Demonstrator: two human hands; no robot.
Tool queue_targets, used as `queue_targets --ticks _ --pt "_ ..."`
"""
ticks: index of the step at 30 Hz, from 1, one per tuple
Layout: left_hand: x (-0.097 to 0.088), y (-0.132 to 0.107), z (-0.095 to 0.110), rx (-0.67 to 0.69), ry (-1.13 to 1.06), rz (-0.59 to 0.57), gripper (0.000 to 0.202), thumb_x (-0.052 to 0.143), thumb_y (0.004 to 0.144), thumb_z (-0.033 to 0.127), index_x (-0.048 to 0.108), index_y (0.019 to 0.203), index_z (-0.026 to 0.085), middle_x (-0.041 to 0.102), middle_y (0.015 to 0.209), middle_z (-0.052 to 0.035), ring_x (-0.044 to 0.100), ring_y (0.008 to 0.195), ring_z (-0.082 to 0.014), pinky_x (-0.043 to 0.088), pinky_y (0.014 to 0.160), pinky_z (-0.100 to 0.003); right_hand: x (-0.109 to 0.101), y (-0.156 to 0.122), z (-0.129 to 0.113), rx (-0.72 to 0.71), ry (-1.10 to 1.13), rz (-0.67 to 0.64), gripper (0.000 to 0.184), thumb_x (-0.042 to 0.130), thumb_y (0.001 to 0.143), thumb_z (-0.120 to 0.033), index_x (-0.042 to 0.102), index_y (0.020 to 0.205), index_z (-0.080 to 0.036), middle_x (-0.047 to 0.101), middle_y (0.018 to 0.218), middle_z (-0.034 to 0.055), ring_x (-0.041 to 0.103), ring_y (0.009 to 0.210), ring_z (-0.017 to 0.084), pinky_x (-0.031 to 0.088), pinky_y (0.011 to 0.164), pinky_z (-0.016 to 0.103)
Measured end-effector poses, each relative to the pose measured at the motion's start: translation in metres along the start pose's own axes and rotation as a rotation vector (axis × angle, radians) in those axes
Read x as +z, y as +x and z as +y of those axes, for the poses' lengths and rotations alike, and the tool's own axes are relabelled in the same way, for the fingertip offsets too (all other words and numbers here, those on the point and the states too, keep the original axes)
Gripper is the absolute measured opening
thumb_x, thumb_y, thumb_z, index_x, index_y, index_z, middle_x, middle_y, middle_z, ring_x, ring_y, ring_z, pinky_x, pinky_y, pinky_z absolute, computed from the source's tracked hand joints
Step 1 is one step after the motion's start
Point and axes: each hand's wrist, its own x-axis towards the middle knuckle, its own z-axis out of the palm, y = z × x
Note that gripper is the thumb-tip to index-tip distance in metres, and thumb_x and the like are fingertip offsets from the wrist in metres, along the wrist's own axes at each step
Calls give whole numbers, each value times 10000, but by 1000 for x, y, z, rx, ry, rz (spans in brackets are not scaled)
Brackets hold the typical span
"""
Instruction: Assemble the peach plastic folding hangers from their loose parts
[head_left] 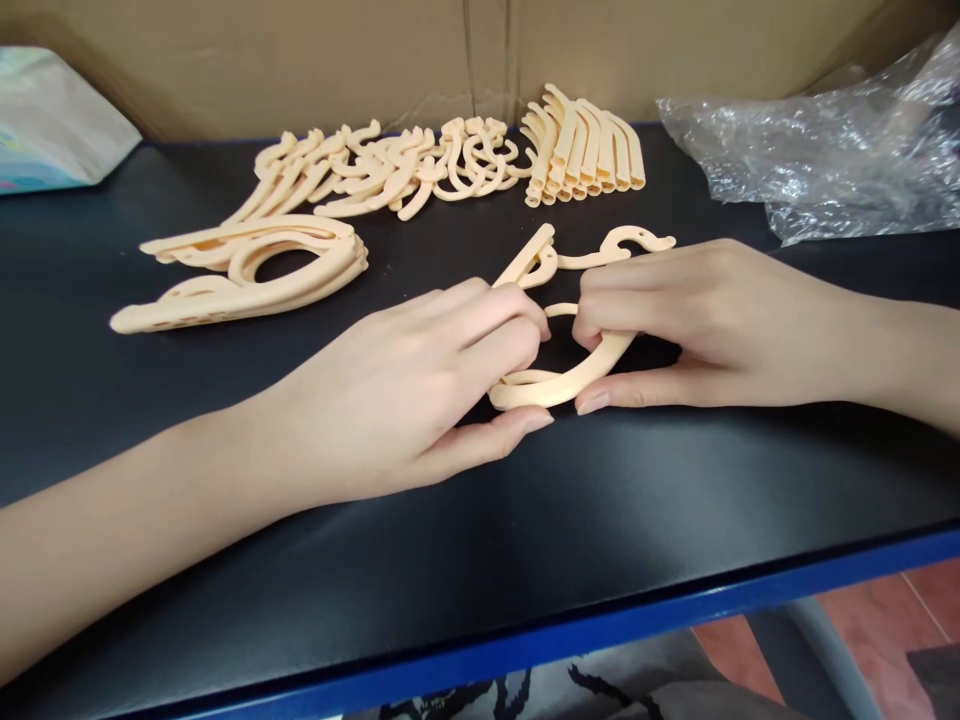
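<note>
A cream plastic folding clothes hanger lies low over the black table, held between both hands. My left hand has its fingers curled over the left part, with the thumb along the near side. My right hand grips the curved right part between bent fingers and thumb. Past the right fingers a cream hook shows; whether it joins the held hanger is hidden. A straight arm end with a loop sticks out beyond my left fingers.
Several folded cream hangers are stacked at left. Along the back lie loose hooks and curved pieces, and a row of tubular arms. Crumpled clear plastic is at back right, a white-and-teal packet at back left. A blue edge borders the table.
</note>
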Motion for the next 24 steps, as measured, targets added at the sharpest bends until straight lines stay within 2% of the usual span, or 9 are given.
queue_targets --ticks 6,11,24 --pt "0 0 0 16 9 4 178 460 975 321 473 866 182 617 1132 -120 596 926 -247 450 762 -367 -1 0 -1 -9 5 -1 393 464 957 -550 560 864 -181 523 763 7 461 646 138 306 589 275" --pt "-1 -1 0 15 4 0 185 462 977 307 459 843 179 612 1141 -127 602 963 -260 460 789 -380 -1 1 -1 -9 35 -8 408 455 960 -554 545 818 -182 500 746 1 438 642 135 297 592 273" --pt "-2 0 0 13 14 0 166 477 973 301 463 866 175 615 1098 -110 581 883 -228 445 747 -351 -1 1 -1 -4 31 -15 394 460 962 -545 523 821 -183 479 752 -6 422 650 132 291 598 276"
